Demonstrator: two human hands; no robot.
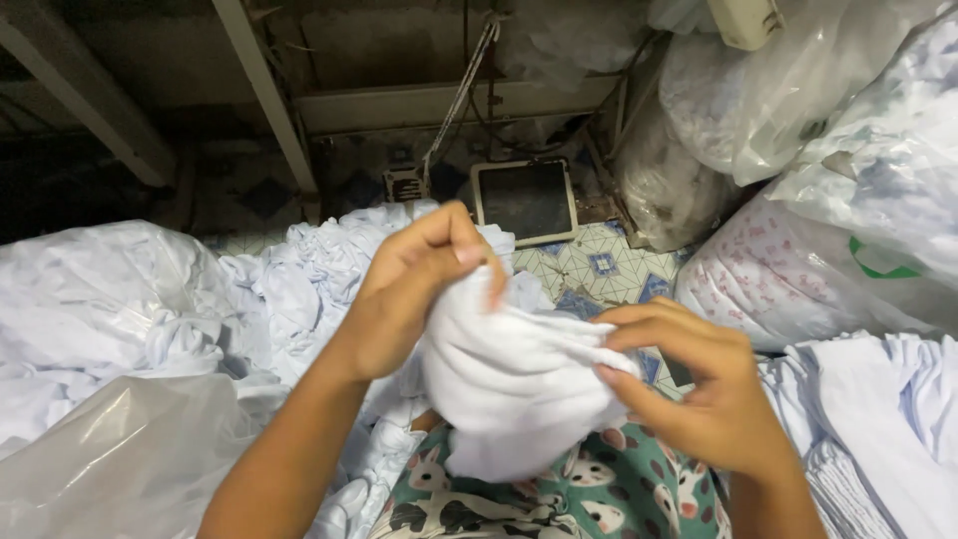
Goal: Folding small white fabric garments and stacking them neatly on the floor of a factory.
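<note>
Patterned lap cloth [599, 499] sits closest, green with little animal shapes, right under the white cloth [509, 384]. Left of that cloth, a big clear bag [110, 299] of white fabric; right of it, more stuffed bags [848, 190] and a folded stack [878, 419]. Behind it, loose white pieces [319, 269] are heaped. Left hand [409, 289] clamps the cloth's top, fingers curled tight; right hand [699, 384] pinches its right edge. Beyond it, a dark pedal [526, 200] lies on tiled floor [599, 269].

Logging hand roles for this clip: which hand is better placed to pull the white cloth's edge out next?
Probably the right hand: its fingertips already pinch an edge of the white cloth, while the left hand grips the bunched top, anchoring it.
</note>
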